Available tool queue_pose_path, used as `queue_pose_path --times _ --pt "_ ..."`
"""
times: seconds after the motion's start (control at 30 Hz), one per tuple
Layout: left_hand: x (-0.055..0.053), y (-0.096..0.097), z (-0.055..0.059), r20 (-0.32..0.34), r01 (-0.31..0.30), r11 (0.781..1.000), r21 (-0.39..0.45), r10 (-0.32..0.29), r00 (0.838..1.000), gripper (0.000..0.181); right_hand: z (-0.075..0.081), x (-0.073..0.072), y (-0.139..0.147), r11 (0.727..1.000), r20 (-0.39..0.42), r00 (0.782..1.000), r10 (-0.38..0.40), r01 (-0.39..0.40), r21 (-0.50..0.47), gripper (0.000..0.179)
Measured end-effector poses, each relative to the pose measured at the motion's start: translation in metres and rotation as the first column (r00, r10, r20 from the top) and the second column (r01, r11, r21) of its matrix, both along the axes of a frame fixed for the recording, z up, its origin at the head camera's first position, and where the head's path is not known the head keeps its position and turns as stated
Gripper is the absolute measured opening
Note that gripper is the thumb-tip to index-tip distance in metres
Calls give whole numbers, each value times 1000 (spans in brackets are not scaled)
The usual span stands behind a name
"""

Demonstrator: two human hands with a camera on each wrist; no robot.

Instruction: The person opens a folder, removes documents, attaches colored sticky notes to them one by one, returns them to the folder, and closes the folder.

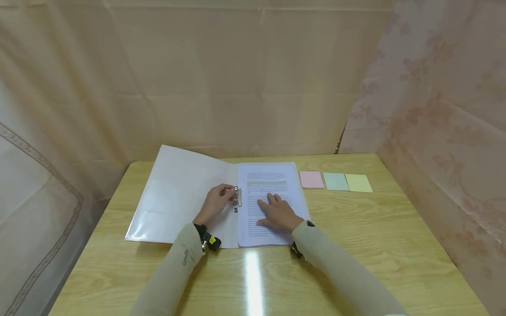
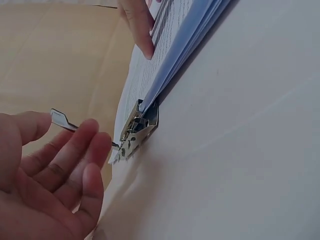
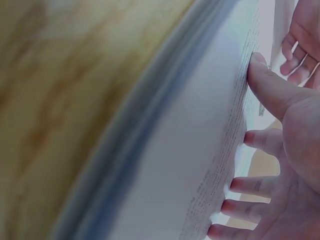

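Note:
A white folder [image 1: 178,193] lies spread on the table, a stack of printed pages [image 1: 269,173] on its right side. At its spine sits a metal lever clip [image 1: 239,202]. My left hand [image 1: 216,202] is at the clip; in the left wrist view its thumb and fingers pinch the raised metal lever [image 2: 61,119]. My right hand [image 1: 278,214] rests on the printed top page with its fingers spread. In the right wrist view, the thumb and fingertips [image 3: 239,184] press against the page. Green highlighted lines cross the text near the top of the page.
Right of the folder lie a pink sticky note pad [image 1: 311,180], a light green one [image 1: 336,181] and a yellow one [image 1: 359,183]. The wooden table [image 1: 356,245] ends at a beige curtain [image 1: 237,87] behind, with patterned cloth [image 1: 446,123] at the right.

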State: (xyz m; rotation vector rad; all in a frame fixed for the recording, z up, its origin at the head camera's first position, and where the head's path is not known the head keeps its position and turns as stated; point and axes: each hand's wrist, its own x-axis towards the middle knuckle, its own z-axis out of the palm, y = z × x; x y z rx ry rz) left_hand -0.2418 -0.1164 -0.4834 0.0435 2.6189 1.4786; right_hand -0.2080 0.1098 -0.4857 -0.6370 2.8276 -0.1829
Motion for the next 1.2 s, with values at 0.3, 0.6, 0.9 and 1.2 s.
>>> queue_pose_path --times 0.3,0.6,0.9,1.2 --pt "-1 7 5 -24 -47 998 39 48 999 33 0 2 0 1000 -27 1000 13 -14 -7 78" --pt "-2 7 3 11 -32 999 2 32 999 44 -2 1 2 1000 -28 999 19 -19 -4 78" --pt "0 8 0 69 120 987 -109 -113 991 45 -2 1 2 999 -21 999 35 -35 14 77" --pt "7 13 -4 77 39 988 -147 -28 997 42 -6 -3 6 1000 -28 999 19 -19 -18 77"
